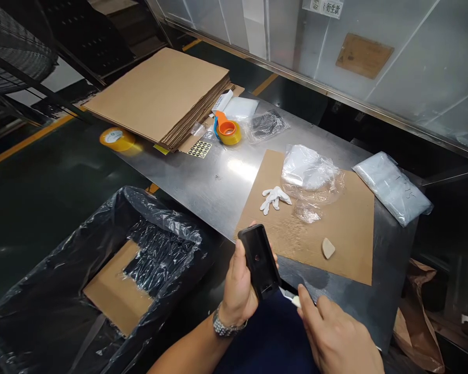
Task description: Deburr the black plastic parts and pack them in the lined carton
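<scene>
Your left hand (pixel 237 285) grips the black part (pixel 259 261) upright, just off the near edge of the worktop (pixel 214 182), fingers wrapped round its back. Your right hand (pixel 337 337) pinches a small white-handled blade (pixel 289 297) with its tip at the part's lower end. This looks like trimming the bottom edge. The next stroke likely calls for a steady hold, with the blade kept flat to the edge and clear of your left palm.

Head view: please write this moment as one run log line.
left hand: holds black part | right hand: holds small blade at part's lower end | glove: on cardboard sheet
</scene>
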`<state>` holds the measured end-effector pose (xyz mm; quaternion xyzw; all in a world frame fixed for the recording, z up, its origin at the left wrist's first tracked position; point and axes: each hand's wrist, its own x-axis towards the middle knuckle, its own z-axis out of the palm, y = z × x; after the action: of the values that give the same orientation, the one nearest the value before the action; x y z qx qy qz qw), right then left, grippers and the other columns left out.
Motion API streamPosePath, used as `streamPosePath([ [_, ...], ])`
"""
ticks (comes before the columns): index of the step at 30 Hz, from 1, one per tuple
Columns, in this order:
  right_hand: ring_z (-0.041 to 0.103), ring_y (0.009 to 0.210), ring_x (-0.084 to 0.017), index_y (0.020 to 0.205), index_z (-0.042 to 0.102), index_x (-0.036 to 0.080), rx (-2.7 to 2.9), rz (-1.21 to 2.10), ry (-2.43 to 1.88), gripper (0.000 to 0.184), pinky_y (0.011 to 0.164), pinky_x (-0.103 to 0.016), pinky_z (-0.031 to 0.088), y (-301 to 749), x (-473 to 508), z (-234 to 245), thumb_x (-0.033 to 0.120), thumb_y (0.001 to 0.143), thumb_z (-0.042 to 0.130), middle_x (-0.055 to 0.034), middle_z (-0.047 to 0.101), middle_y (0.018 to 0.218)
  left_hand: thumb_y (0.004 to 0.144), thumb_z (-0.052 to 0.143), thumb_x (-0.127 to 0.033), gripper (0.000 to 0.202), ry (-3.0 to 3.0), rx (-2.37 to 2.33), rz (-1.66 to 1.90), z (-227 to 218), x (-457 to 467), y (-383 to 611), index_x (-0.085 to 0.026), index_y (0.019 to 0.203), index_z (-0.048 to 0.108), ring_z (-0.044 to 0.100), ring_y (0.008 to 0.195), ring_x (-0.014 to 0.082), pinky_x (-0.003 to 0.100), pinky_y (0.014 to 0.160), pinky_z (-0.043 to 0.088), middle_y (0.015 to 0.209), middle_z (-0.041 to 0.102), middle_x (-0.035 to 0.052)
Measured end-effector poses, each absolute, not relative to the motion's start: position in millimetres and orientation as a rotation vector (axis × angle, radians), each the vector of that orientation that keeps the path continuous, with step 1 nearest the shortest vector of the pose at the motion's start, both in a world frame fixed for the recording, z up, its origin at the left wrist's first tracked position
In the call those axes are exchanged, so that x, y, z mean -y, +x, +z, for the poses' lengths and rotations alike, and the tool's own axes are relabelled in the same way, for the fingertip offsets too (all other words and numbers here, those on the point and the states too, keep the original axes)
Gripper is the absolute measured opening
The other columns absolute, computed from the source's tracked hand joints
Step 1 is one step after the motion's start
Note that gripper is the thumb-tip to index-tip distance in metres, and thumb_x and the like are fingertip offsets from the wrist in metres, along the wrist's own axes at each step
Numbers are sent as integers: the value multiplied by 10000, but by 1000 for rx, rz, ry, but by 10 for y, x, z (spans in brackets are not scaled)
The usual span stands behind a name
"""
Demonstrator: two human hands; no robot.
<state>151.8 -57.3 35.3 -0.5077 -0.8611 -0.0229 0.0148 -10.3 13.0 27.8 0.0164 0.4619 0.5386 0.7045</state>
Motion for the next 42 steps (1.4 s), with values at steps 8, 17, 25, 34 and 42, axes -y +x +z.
streamPosePath([
  [8, 518, 439, -102, 1061, 546, 164, 2613, 62, -1484, 352, 445, -239, 299, 1554, 501, 378, 245, 950, 222, 18, 528, 541, 811, 444, -494, 499, 20, -1116, 1045, 263, -179, -149, -193, 1209, 473, 617, 616, 153, 294, 570, 540, 759, 631, 47],
  [17, 448, 322, -103, 645, 407, 220, 2551, 226, -1579, 364, 412, -272, 175, 1580, 429, 415, 296, 950, 224, 62, 465, 419, 820, 427, -496, 474, 20, -1127, 924, 270, -213, -159, -184, 1169, 502, 607, 551, 137, 265, 517, 528, 719, 636, 44],
  [25, 522, 355, -110, 680, 392, 222, 2656, 302, -1595, 338, 407, -289, 156, 1576, 421, 405, 290, 953, 205, 58, 511, 454, 807, 427, -526, 467, 39, -1128, 859, 215, -194, -166, -131, 1006, 578, 599, 552, 132, 257, 532, 521, 683, 628, 54],
  [34, 539, 345, -158, 721, 358, 237, 2764, 290, -1613, 251, 414, -299, 112, 1587, 445, 386, 250, 936, 229, 69, 511, 460, 808, 424, -524, 474, 97, -1137, 877, 217, -194, -148, -239, 1178, 502, 592, 584, 134, 268, 536, 512, 743, 611, 34],
  [42, 544, 345, -176, 775, 371, 224, 2927, 244, -1604, 151, 451, -303, 38, 1595, 462, 376, 185, 781, 517, 64, 546, 487, 811, 422, -519, 474, 119, -1115, 863, 197, -174, -130, -276, 1215, 469, 575, 585, 127, 272, 537, 511, 749, 591, 25],
])
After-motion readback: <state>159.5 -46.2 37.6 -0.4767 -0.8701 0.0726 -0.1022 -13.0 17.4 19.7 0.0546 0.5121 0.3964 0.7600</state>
